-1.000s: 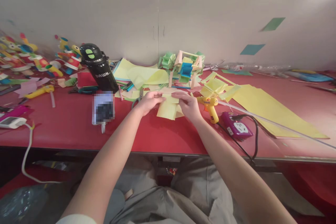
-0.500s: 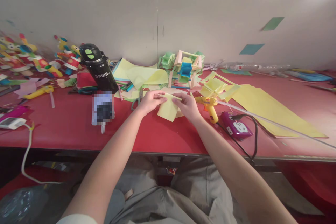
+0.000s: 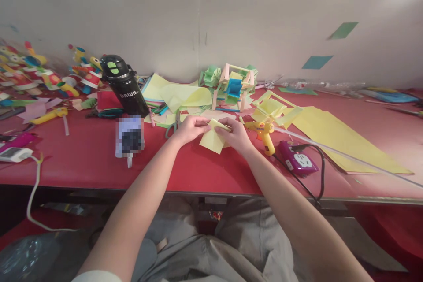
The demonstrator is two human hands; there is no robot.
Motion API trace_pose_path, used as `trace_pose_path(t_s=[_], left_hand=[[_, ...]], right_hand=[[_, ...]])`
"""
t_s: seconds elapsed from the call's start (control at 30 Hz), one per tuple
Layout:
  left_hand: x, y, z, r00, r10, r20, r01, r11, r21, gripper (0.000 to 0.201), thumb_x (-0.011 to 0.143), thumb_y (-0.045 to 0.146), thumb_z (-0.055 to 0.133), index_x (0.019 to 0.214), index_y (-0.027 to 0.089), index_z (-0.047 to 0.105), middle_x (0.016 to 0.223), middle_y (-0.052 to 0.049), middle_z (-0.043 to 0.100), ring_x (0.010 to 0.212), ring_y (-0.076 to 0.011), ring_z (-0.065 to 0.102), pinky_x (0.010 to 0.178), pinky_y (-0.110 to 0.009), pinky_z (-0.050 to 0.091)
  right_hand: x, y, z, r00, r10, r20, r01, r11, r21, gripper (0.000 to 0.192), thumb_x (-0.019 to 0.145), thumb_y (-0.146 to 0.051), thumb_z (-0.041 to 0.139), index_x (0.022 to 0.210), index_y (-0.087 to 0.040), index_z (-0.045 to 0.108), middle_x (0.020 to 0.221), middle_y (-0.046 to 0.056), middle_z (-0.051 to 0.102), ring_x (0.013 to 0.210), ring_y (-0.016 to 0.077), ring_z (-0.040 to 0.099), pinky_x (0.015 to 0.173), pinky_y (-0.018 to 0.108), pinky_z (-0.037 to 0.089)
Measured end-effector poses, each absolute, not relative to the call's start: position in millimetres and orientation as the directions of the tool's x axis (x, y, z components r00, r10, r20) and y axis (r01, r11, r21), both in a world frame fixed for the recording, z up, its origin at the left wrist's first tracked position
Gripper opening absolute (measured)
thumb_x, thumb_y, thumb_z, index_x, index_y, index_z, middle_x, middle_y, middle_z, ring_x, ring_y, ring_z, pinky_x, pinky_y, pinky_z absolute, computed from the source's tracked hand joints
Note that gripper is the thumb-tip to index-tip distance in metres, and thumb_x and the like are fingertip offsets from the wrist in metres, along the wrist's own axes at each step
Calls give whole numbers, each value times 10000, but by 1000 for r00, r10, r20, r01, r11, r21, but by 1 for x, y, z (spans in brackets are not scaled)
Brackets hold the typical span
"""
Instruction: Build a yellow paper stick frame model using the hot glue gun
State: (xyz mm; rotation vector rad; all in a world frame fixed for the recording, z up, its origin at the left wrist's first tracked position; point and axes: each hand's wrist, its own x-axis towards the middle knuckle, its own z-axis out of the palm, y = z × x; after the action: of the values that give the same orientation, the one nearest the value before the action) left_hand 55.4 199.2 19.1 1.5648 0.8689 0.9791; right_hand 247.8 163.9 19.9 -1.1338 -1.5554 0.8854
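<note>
A small piece of yellow paper (image 3: 212,140) is held between my two hands above the red table. My left hand (image 3: 192,130) pinches its left upper edge with thumb and fingers. On the other side my right hand (image 3: 235,134) grips the upper right part, thumb on the front face. The paper's top looks bent or folded; the fingers behind it are hidden. Scissors (image 3: 172,130) lie just left of my left hand. A yellow glue gun (image 3: 264,134) rests to the right of my right hand.
Behind my hands stands a wooden-stick frame with paper wheels (image 3: 234,88). A black bottle (image 3: 124,88) is at left, beside yellow sheets (image 3: 180,94). A purple power strip (image 3: 299,158) with a cable and large yellow paper (image 3: 343,141) lie right. Paper-cup figures (image 3: 49,77) crowd the far left.
The yellow paper has turned slightly and shifted a little to the right, its top corner now rising between my hands. Both hands keep hold of it.
</note>
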Motion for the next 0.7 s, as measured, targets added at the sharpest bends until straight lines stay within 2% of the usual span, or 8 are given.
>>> trace_pose_path(t_s=[0.1,0.23,0.43,0.7], left_hand=[[54,200,18,373,920,116,92,-161,983,470,659,380,844,1050,141,739,1037,-145,748,997,-285,692,876,-431,544],[54,197,20,439,897,60,156,-142,977,450,659,371,845,1033,156,720,947,-123,757,930,-273,701,811,-398,542],[58,193,22,437,899,23,200,-122,972,379,719,418,794,981,169,681,907,-100,747,833,-227,689,745,-358,522],[59,198,16,363,916,170,182,-248,951,296,714,400,786,871,161,712,875,-82,735,890,-229,680,836,-378,516]], right_hand=[[247,164,20,-101,955,277,219,293,-930,277,727,-431,727,833,-191,636,796,33,658,701,171,597,605,286,472],[244,163,20,-161,949,271,206,300,-931,364,740,-540,718,811,-191,647,775,40,656,696,172,589,593,285,465],[244,163,19,-105,959,263,167,278,-946,389,732,-578,716,775,-203,617,724,26,639,641,164,574,567,295,460],[244,163,19,-182,951,251,226,289,-930,387,690,-517,756,846,-194,613,768,25,643,690,180,592,577,291,476]])
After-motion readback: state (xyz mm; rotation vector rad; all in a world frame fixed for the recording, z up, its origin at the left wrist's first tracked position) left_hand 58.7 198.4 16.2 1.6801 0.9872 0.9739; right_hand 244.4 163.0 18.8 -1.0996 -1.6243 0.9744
